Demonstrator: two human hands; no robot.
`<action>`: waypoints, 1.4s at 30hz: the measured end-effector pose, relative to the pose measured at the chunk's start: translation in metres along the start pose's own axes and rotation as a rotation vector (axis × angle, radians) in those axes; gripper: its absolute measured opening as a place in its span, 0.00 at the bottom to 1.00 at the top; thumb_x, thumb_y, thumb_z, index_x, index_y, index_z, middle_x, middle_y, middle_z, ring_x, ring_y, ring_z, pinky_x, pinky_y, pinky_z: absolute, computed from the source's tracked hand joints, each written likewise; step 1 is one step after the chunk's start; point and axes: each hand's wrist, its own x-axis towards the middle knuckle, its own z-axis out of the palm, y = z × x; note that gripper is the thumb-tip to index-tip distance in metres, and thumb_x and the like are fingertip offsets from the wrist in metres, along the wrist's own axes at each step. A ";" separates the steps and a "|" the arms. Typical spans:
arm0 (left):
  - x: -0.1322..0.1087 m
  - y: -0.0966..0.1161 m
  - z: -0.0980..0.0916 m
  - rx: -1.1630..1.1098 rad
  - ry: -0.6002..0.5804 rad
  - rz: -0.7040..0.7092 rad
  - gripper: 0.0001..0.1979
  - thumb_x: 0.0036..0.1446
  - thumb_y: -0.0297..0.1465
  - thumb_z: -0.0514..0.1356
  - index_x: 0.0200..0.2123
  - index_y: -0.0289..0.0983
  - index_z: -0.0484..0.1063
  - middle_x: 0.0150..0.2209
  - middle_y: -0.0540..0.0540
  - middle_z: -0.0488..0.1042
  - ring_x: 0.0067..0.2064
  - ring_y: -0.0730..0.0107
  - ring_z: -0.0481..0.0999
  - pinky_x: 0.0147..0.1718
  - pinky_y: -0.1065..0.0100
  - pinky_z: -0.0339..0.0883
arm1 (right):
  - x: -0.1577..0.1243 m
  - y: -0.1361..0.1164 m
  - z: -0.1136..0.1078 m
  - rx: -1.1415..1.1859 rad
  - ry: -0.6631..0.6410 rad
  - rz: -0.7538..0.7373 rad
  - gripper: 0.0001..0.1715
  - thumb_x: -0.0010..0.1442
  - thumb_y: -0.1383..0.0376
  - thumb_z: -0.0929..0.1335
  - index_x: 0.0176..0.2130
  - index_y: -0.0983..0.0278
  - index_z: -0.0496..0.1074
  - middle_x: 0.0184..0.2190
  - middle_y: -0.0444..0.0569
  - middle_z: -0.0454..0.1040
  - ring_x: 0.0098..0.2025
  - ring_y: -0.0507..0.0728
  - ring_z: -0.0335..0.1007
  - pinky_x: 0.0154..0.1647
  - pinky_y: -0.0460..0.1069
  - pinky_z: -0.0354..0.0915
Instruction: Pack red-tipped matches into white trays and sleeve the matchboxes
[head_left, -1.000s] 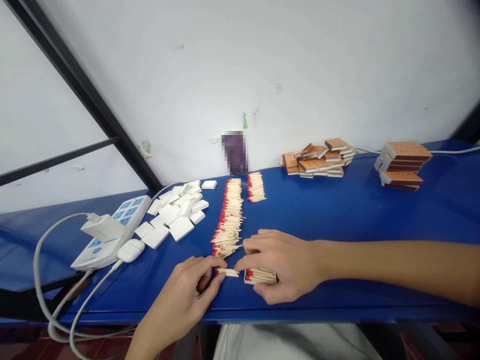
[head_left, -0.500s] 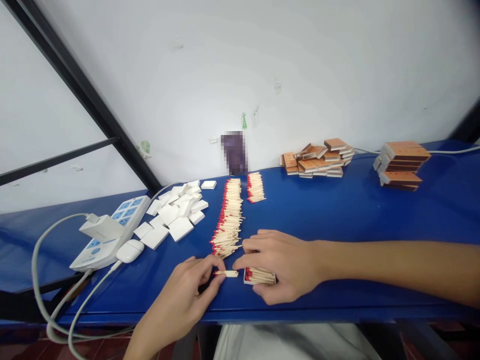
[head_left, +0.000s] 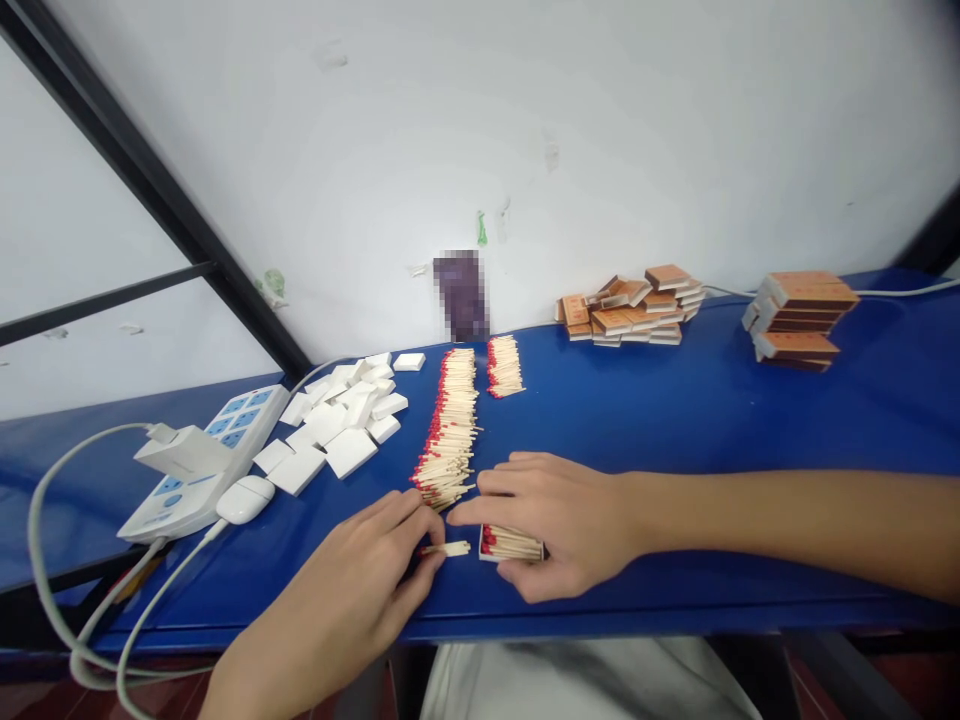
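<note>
Between thumb and fingers, my left hand [head_left: 375, 565] pinches a few matches [head_left: 456, 549] low over the blue table. Just right of them, my right hand [head_left: 551, 520] is wrapped around a small tray of matches [head_left: 511, 543], its red heads pointing left. My right index finger reaches left above the tray. A long row of loose matches [head_left: 454, 410] runs back from my hands towards the wall. Beside its far end lies a shorter row of matches [head_left: 506, 367].
White empty-looking trays [head_left: 351, 453] are heaped at the left, near a power strip [head_left: 247, 415] with a charger, cables and a white case [head_left: 245, 499]. Orange matchboxes lie in a pile [head_left: 634, 318] and a stack [head_left: 806, 300] along the wall.
The view has shifted slightly. My left hand has moved a little left, its fingers now nearer the near end of the long match row. My right hand stays at the tray.
</note>
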 end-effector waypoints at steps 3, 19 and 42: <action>0.009 0.001 -0.008 0.010 -0.044 0.025 0.08 0.69 0.32 0.52 0.39 0.41 0.70 0.43 0.47 0.73 0.45 0.63 0.75 0.46 0.64 0.66 | -0.001 0.001 -0.003 -0.006 -0.003 -0.002 0.29 0.57 0.60 0.67 0.57 0.63 0.66 0.38 0.48 0.73 0.34 0.57 0.67 0.40 0.52 0.61; 0.025 0.011 -0.012 0.179 -0.161 0.070 0.08 0.66 0.27 0.52 0.34 0.39 0.69 0.38 0.47 0.74 0.35 0.62 0.75 0.34 0.64 0.63 | -0.007 0.009 -0.010 -0.040 0.009 0.028 0.25 0.55 0.56 0.68 0.50 0.64 0.65 0.38 0.47 0.73 0.34 0.57 0.68 0.36 0.52 0.60; 0.052 0.039 -0.022 0.033 -0.157 0.178 0.05 0.62 0.25 0.56 0.35 0.38 0.70 0.38 0.48 0.74 0.35 0.66 0.74 0.32 0.68 0.62 | -0.011 0.009 -0.002 0.150 0.089 0.100 0.26 0.52 0.54 0.70 0.43 0.60 0.56 0.31 0.42 0.73 0.30 0.56 0.71 0.30 0.49 0.57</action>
